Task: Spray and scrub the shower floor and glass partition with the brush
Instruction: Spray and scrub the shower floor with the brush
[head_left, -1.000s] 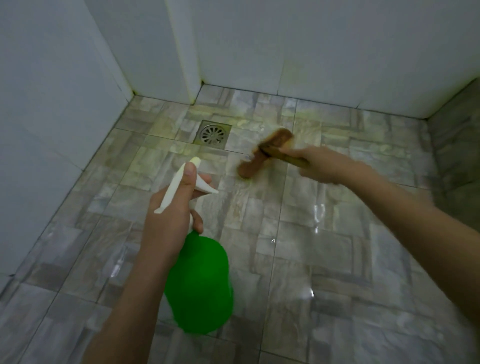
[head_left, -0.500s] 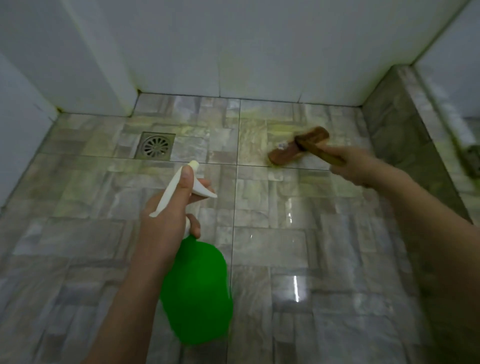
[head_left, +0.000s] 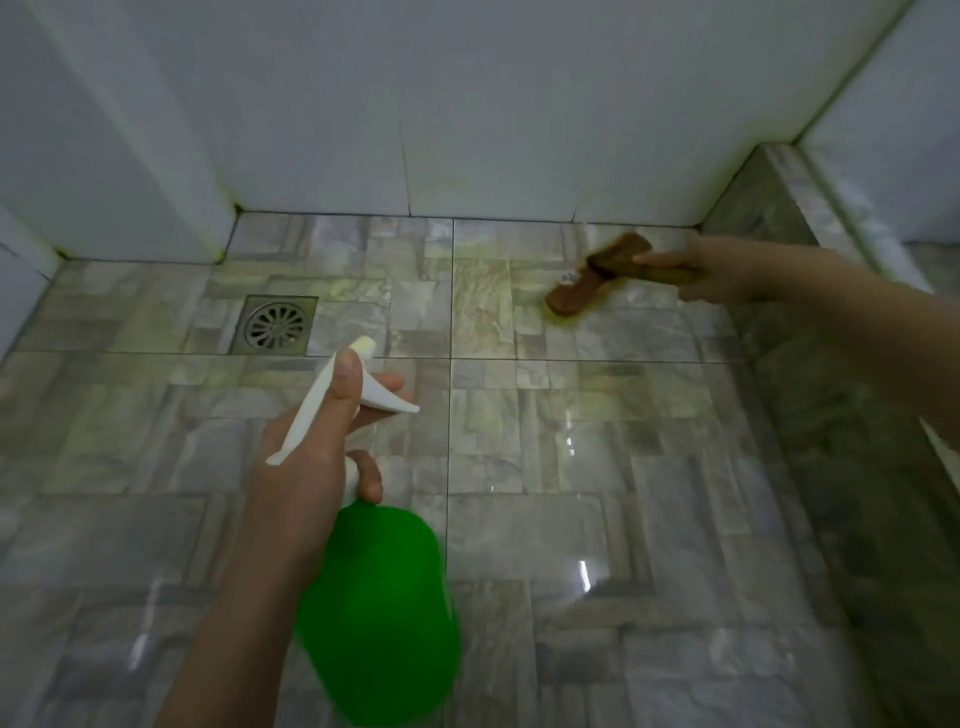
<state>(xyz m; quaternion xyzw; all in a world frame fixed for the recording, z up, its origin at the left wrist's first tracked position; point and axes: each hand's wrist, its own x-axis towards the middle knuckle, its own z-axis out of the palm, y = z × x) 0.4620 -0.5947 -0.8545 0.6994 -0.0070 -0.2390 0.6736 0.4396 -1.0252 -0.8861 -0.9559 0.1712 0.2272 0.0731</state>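
Brush: brown head on a yellowish-brown handle. The head is down on the shower floor near the far right corner, just short of the white wall and close to the tiled kerb. A yellow-green smear shows under the near end of the head. Its outline is blurred.

Right hand: enters from the right edge, fingers wrapped round the brush handle, one finger laid along the top toward the head.

Spray bottle: green body with a white trigger head. It is held above the floor in the lower middle of the view, nozzle pointing away toward the far wall, body hanging toward the camera.

Left hand: grasps the bottle at the neck. One digit lies along the top of the white head, fingertips show at the trigger, and a lower finger curls round the neck. Whether the trigger is squeezed cannot be told.

Shower floor: grey-beige stone-pattern tiles, with a wet sheen and bright reflections in the near half and a greenish-yellow tinge on the far tiles.

Drain: square metal grate with a round slotted centre, set in the floor at far left, well apart from the brush.

Wall: plain white tiles on the far side and the left, with a projecting corner at left and dark specks in the floor joint there.
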